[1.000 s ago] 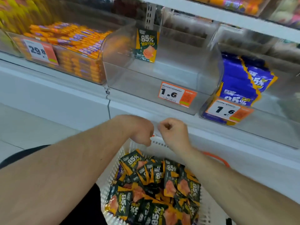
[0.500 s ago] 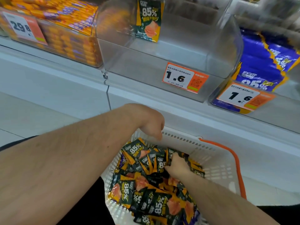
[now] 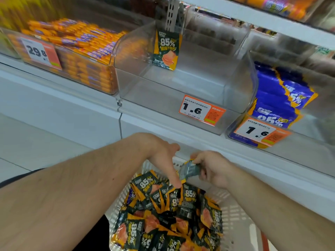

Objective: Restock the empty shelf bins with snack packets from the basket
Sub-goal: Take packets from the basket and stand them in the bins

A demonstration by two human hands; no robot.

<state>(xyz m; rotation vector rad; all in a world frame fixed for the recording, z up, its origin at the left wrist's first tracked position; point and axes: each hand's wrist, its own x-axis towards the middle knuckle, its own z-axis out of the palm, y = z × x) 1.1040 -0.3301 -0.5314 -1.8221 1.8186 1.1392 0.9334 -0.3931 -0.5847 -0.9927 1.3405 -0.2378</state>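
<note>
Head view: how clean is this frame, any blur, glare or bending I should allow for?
Head view: sharp in the middle, so the price tag and the hanging packet read clearly; motion smear at the top left and right edges; wide-angle bending of the shelf edge; soft reflections on the clear empty bin; the packet in the right hand is slightly blurred.

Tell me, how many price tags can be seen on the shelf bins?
3. The 29.8 tag is on the left bin, one 1.6 tag on the empty middle bin, another 1.6 tag on the right bin.
</note>
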